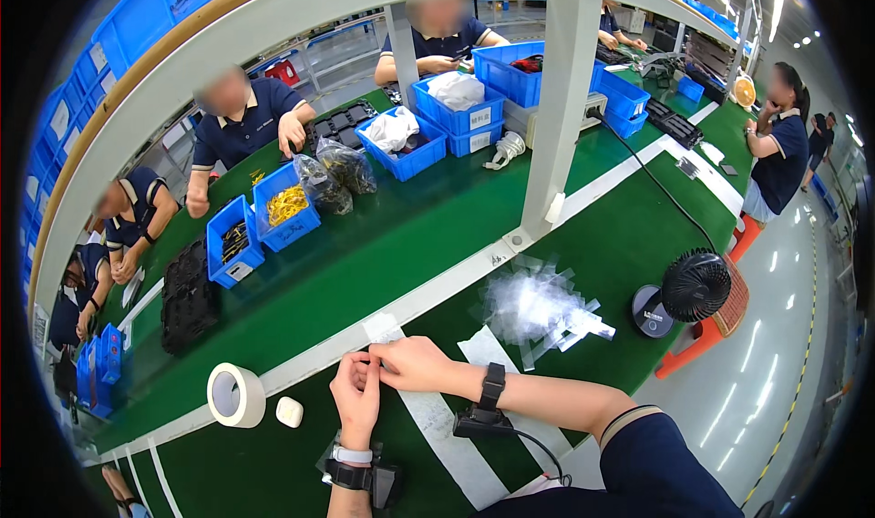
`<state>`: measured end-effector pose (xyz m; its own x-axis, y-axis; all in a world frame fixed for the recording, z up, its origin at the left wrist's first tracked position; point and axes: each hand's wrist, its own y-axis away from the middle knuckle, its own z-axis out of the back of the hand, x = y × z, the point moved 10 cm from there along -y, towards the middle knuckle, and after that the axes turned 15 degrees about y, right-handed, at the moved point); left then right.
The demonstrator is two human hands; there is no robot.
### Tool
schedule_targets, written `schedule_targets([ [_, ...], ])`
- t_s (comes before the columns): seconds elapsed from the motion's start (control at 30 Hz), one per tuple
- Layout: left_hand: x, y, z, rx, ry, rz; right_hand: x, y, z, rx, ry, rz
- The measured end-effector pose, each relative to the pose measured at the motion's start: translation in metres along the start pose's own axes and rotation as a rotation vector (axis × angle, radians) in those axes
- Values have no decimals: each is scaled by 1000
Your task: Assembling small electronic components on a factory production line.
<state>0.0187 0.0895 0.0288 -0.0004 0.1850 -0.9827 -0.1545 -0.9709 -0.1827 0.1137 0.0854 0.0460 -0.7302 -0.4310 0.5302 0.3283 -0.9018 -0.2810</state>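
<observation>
My left hand [356, 401] and my right hand [416, 364] meet just in front of the white rail, fingertips together. Both sets of fingers are closed in a pinch; what lies between them, if anything, is too small or hidden to make out. Under my right wrist a long strip of white tape [449, 441] runs across the green tabletop [310, 468]. To the left of my left hand are a roll of white tape [237, 397], standing on its edge, and a small rounded white case [289, 412]. A loose heap of clear, shiny strips [540, 301] lies beyond my right forearm.
A black desk fan [694, 286] stands at the right, its cable rising past a white post [552, 108]. Across the rail [310, 363] is a green belt with blue bins [290, 226], plastic bags [342, 172] and black trays [190, 295]. Several people work along the far side.
</observation>
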Motion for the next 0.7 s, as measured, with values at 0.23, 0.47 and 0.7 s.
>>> schedule_targets([
  [0.23, 0, 0, 1, 5, 10, 50, 4, -1, 2, -5, -22, 5],
  [0.47, -2, 1, -1, 18, -5, 42, 1, 0, 4, -17, -18, 7],
  [0.7, -2, 1, 0, -1, 2, 13, 3, 0, 2, 13, 5, 2],
])
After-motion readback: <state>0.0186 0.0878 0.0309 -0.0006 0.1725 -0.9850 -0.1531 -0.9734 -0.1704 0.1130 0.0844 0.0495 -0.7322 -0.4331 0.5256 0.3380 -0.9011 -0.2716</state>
